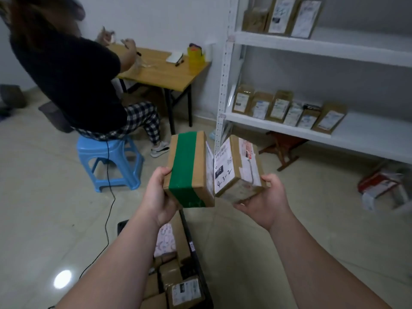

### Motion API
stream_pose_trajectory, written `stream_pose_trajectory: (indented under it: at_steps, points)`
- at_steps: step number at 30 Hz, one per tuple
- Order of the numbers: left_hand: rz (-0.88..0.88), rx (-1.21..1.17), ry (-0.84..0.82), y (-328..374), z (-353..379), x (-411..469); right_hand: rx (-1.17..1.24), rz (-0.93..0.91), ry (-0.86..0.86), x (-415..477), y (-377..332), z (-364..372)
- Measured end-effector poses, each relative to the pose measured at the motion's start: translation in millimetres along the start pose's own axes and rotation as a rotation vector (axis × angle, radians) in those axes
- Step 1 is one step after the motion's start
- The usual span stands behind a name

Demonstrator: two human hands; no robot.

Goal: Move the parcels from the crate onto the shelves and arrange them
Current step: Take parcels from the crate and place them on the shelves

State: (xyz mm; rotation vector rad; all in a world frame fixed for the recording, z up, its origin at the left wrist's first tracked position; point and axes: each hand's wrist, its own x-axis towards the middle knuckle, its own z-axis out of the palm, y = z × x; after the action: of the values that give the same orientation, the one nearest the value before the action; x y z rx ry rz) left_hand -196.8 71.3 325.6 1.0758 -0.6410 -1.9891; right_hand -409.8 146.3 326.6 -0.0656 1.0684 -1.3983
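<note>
Parcels (196, 150) are being held in mid-air above the crate (193, 246), short of the shelves (312, 130): the left hand's (159, 197) fingers are clutching a green-taped box (185, 172), the right hand's (265, 201) a labelled box (236, 170). Gripped one-handed at their ends, either could slip.

Matt cardboard parcel (189, 168), glossy green tape band; paper-labelled box (237, 167); glossy tiled floor (44, 208); wood desk (160, 72); plastic stool (109, 161).
</note>
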Motion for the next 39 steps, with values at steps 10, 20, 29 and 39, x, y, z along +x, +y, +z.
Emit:
stream_pose_trajectory:
  at_steps: [10,20,29,39]
  points:
    - [-0.075,-0.16,-0.306,-28.2,111.1,1.2,0.194,-0.179,-0.051,-49.6,-79.6,-66.5]
    - [-0.157,-0.101,-0.456,-43.1,172.8,10.0,-0.06,-0.497,0.17,-79.8,-147.8,-94.8]
    - [-0.239,0.057,-0.498,-53.4,224.1,43.0,-0.453,-0.494,0.262,-85.4,-189.3,-109.6]
    - [-0.306,-0.08,-0.686,-44.3,286.4,105.9,-0.216,-0.608,0.508,-28.4,-242.7,-133.9]
